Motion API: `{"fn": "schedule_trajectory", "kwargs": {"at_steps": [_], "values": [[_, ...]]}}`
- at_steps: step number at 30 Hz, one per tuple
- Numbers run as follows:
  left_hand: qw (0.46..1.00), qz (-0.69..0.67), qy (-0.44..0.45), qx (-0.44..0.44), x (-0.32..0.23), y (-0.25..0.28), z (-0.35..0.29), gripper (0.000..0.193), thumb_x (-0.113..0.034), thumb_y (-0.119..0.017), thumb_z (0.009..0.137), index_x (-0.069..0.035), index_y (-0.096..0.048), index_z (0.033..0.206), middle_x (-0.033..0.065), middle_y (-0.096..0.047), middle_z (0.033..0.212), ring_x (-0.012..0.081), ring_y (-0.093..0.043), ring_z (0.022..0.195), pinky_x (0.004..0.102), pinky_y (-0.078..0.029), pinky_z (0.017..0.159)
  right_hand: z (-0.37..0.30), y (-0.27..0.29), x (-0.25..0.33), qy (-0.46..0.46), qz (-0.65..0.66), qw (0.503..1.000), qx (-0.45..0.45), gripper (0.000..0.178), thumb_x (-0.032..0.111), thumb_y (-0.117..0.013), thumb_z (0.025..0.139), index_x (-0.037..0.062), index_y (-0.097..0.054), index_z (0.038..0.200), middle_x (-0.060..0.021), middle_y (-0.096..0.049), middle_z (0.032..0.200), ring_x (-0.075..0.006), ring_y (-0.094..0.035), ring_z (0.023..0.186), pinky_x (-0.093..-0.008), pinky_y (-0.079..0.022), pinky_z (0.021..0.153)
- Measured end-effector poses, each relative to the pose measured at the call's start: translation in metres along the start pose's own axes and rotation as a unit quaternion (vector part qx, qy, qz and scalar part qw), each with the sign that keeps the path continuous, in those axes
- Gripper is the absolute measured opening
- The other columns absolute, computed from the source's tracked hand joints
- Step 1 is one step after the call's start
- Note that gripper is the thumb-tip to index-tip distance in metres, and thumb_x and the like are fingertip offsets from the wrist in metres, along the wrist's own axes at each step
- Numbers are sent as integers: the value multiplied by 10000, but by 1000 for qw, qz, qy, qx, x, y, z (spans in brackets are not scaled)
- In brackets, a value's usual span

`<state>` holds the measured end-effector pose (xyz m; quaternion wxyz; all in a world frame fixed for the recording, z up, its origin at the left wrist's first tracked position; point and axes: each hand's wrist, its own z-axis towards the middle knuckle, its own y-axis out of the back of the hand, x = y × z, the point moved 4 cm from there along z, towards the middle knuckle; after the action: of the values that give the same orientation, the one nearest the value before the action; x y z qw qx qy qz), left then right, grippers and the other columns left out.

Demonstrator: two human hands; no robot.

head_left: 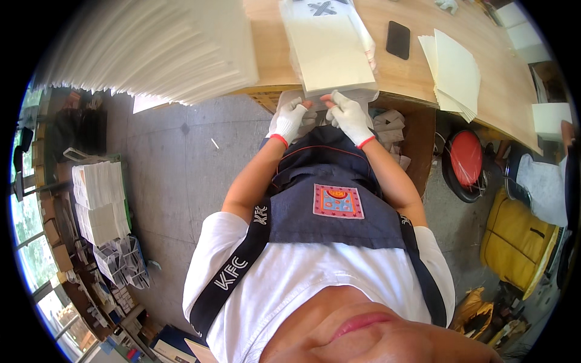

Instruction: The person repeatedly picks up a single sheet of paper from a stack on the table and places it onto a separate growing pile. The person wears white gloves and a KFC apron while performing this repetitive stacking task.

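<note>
A stack of cream paper sheets (330,51) lies at the table's front edge, inside or on a clear plastic bag (368,36) whose loose end hangs over the edge. My left hand (292,118), in a white glove with a red cuff and bare fingertips, is closed on the bag's loose plastic at the left. My right hand (349,115), gloved the same way, pinches the plastic at the right, its thumb just below the stack's near edge. The two hands are close together, a little apart, above my lap. Some fingers are hidden beneath the gloves' backs.
A tall mass of white sheets (163,48) fills the table's left. A dark phone (398,40) and fanned cream sheets (454,72) lie to the right on the wooden table (417,75). A red round stool (466,160) stands at right, near another person's arm (567,136). Stacked papers (100,202) stand left.
</note>
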<state>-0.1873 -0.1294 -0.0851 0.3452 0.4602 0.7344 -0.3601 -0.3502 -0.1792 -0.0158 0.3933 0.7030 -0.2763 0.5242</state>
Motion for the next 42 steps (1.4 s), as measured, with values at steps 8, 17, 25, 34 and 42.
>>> {"fn": "schedule_trajectory", "kwargs": {"at_steps": [8, 17, 25, 34, 42], "values": [[981, 160, -110, 11, 21, 30, 27, 241, -162, -500, 863, 28, -578, 989, 109, -644, 883, 139, -614, 753, 242, -482, 666, 27, -35, 15, 191, -477, 858, 0, 192, 282, -535, 826, 119, -467, 901, -92, -629, 670, -286, -628, 621, -401, -475, 498], [999, 45, -15, -1, -12, 20, -5, 213, -211, -558, 885, -5, -580, 933, 63, -621, 749, 165, -628, 680, 289, -516, 559, -13, 59, -9, -38, 219, 971, -86, 59, 17, -492, 823, 62, -503, 860, -26, -591, 677, -41, -473, 480, -189, -383, 444], [995, 91, -32, 21, -25, 15, 0, 221, -193, -543, 895, 13, -570, 972, 64, -627, 775, 159, -628, 656, 248, -509, 569, 14, -3, 26, 188, -203, 961, -10, 173, 216, -528, 835, 90, -552, 952, -111, -657, 797, -265, -641, 691, -341, -482, 602], [998, 66, -24, 7, -25, 20, 1, 172, -118, -535, 869, 32, -585, 936, 89, -632, 790, 162, -623, 629, 262, -508, 566, 23, -5, 26, 187, -194, 955, 125, 146, 193, -572, 779, 98, -558, 889, -115, -632, 713, -239, -637, 649, -359, -492, 546], [959, 229, -165, -39, -34, 38, -10, 146, -132, -609, 827, -15, -616, 915, 68, -621, 828, 137, -563, 683, 272, -483, 631, -103, 231, -198, -86, -20, 925, -370, 136, 181, -487, 846, 51, -521, 832, -111, -591, 755, -240, -590, 685, -341, -489, 641]]}}
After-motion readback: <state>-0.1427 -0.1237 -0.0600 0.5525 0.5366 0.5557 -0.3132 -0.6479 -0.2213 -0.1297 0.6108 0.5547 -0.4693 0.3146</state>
